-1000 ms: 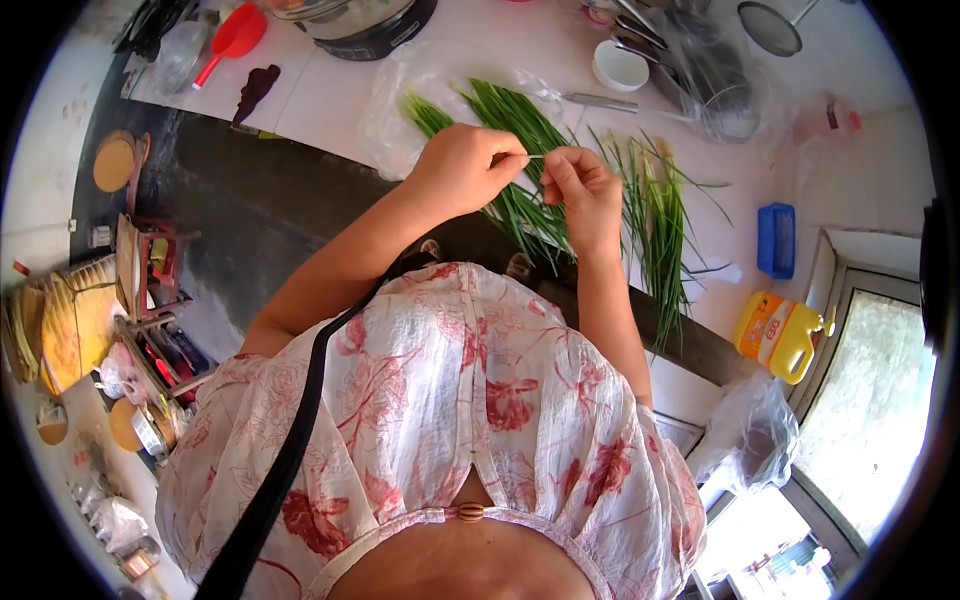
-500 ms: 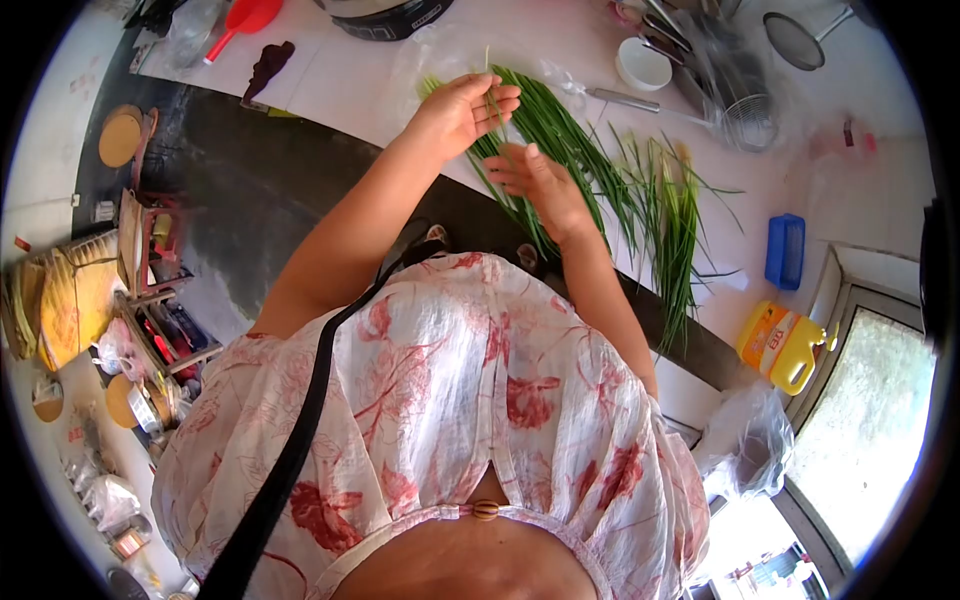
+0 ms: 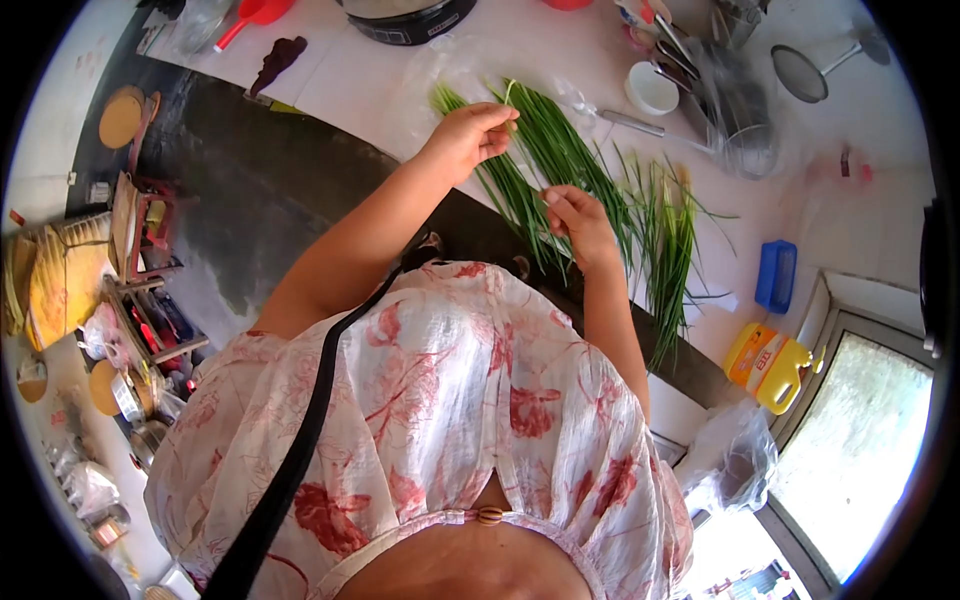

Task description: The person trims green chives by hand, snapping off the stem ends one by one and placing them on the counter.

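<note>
My left hand [image 3: 474, 139] pinches a chive near its pale end, its fingertips over the main bunch of long green chives [image 3: 572, 140]. Lower and to the right, my right hand [image 3: 582, 230] is closed, thumb against forefinger, on what looks like the leafy part of the same thin chive. The bunch lies on the white counter, partly on clear plastic [image 3: 425, 85]. A smaller, looser pile of chives [image 3: 668, 250] is to the right of my right hand. Some chives hang over the counter's near edge.
A white bowl [image 3: 652, 90], a wire strainer [image 3: 750, 150] and a sieve [image 3: 799, 73] are at the back right. A blue basket [image 3: 776, 277] and a yellow oil jug [image 3: 770, 365] stand at right. A black-sided cooker [image 3: 420, 20] and a red ladle [image 3: 250, 17] are at the back.
My left hand's fingers have closed into a pinch. My right hand has moved down and right, its spread fingers now closed. The whole view has shifted slightly.
</note>
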`<control>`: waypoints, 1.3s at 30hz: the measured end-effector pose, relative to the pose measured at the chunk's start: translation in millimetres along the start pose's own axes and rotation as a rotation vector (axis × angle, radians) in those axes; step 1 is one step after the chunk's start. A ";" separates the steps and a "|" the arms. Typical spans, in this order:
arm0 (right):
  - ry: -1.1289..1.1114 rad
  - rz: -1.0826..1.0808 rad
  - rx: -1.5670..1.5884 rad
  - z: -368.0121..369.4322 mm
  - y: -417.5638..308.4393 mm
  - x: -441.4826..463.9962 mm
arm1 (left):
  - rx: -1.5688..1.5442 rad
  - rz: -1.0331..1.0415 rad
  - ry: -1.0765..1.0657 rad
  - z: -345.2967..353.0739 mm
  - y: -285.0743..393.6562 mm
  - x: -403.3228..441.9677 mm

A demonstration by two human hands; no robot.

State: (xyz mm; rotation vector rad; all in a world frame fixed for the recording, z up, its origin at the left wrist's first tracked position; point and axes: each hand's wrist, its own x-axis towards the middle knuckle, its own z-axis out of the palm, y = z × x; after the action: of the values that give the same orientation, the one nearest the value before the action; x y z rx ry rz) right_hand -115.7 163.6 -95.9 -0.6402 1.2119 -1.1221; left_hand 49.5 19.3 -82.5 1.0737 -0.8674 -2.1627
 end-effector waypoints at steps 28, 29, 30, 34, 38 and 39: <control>0.375 -0.669 -1.077 118.6 -49.6 47.1 | 0.680 0.133 -0.385 -72.6 36.9 -28.9; 0.380 -0.666 -1.022 121.2 -46.3 46.6 | 0.681 0.119 -0.408 -73.7 38.0 -30.0; 0.385 -0.665 -0.967 123.0 -43.8 46.1 | 0.659 0.125 -0.410 -74.5 39.7 -31.0; 0.397 -0.599 -0.894 122.9 -35.2 45.0 | 0.679 0.146 -0.433 -75.6 40.2 -29.2; 0.382 -0.618 -0.959 119.0 -37.8 44.9 | 0.684 0.123 -0.418 -73.4 36.9 -28.0; 0.378 -0.630 -0.980 117.7 -37.8 45.2 | 0.686 0.130 -0.404 -73.2 35.0 -26.7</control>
State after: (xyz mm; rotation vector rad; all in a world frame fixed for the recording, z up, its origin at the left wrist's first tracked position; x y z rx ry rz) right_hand -18.7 89.1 -47.6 -1.6941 1.9780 -1.1335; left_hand 131.2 -5.2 -78.0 0.8341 -1.9019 -2.0406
